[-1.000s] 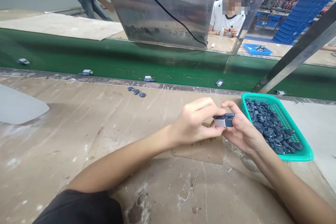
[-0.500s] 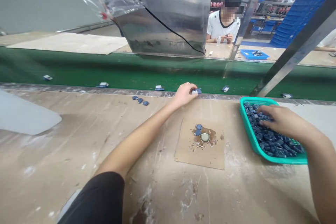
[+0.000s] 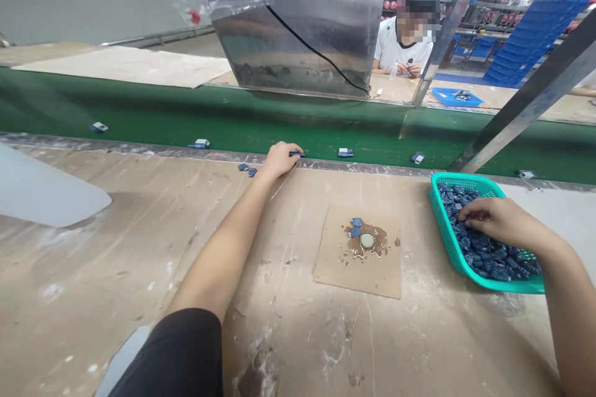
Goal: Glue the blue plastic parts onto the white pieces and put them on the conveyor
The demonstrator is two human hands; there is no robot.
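At the near edge of the green belt, my left hand (image 3: 280, 158) has its fingers closed around a small dark blue part (image 3: 297, 154). Another blue part with a white top (image 3: 345, 152) lies on the belt to its right. My right hand (image 3: 500, 220) reaches into the green basket (image 3: 449, 254), thumb and fingers pinched together at the heap of small dark blue parts (image 3: 488, 254). What its fingertips hold, if anything, is hidden. Between the hands, a cardboard square (image 3: 358, 276) carries two blue pieces (image 3: 356, 227) and a round bottle cap (image 3: 367, 240) in a wet brown patch.
More blue-and-white parts (image 3: 201, 144) lie along the green belt (image 3: 153, 118). Two loose blue pieces (image 3: 246, 169) rest beside my left wrist. A metal post (image 3: 526, 93) slants behind the basket. Across the belt sits a co-worker (image 3: 405, 43) near a blue tray (image 3: 456, 98).
My left hand has let go of a blue-and-white part on the belt and moved left to another one. My right hand stays in the basket, its fingers now drawn together.
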